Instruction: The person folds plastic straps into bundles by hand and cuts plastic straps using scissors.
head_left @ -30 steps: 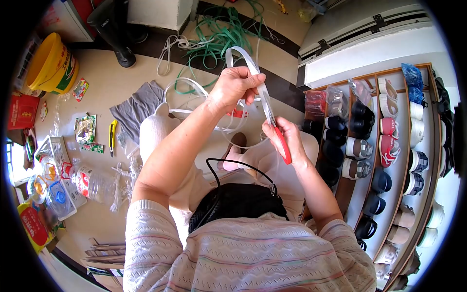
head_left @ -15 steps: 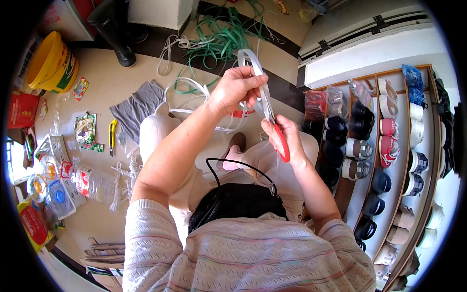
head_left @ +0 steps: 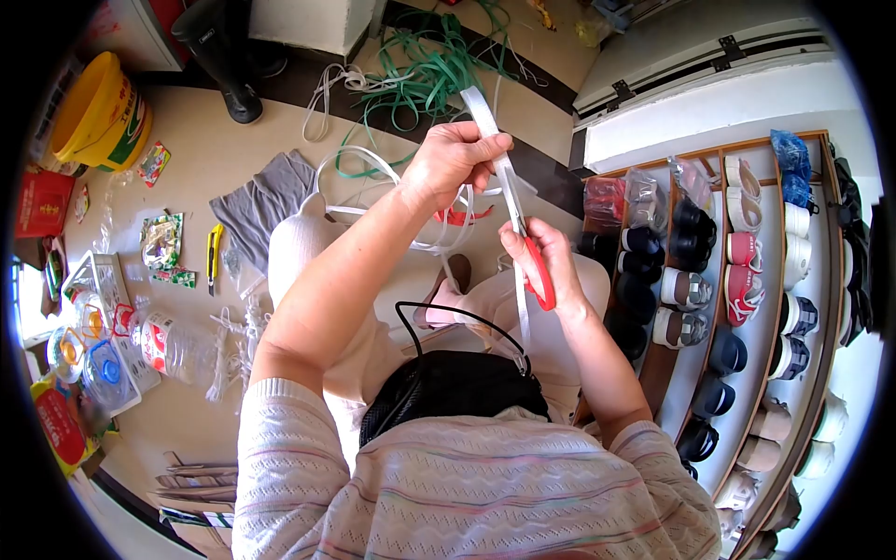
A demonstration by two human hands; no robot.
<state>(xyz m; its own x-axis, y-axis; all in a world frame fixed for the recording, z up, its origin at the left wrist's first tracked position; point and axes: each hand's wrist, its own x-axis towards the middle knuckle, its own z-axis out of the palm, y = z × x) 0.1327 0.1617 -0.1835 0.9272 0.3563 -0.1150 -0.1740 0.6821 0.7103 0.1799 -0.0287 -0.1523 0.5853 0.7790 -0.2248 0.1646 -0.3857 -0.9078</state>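
Observation:
My left hand [head_left: 452, 166] is closed around a flat white plastic strap [head_left: 479, 110], pinching it between thumb and fingers. The strap's wide end sticks up above the thumb. Below that grip, my right hand [head_left: 549, 261] holds scissors with red handles [head_left: 538, 275], their blades pointing up along the strap toward my left hand. A narrow white strip [head_left: 523, 313] hangs beneath the scissors over my lap. Whether the blades are parted is hard to make out. More white strap loops [head_left: 369, 159] trail beside my left wrist and knee.
Tangled green strapping [head_left: 434, 70] lies on the floor ahead. To the left are a yellow utility knife [head_left: 216, 257], a grey cloth [head_left: 268, 201], a yellow bucket [head_left: 98, 112] and plastic bottles [head_left: 173, 341]. A shoe rack [head_left: 714, 392] stands at right; a black bag [head_left: 448, 387] rests on my lap.
The strap above my left hand was curled in a loop and now stands up straight. A narrow strip now shows below the scissors. Both hands have stayed nearly in place.

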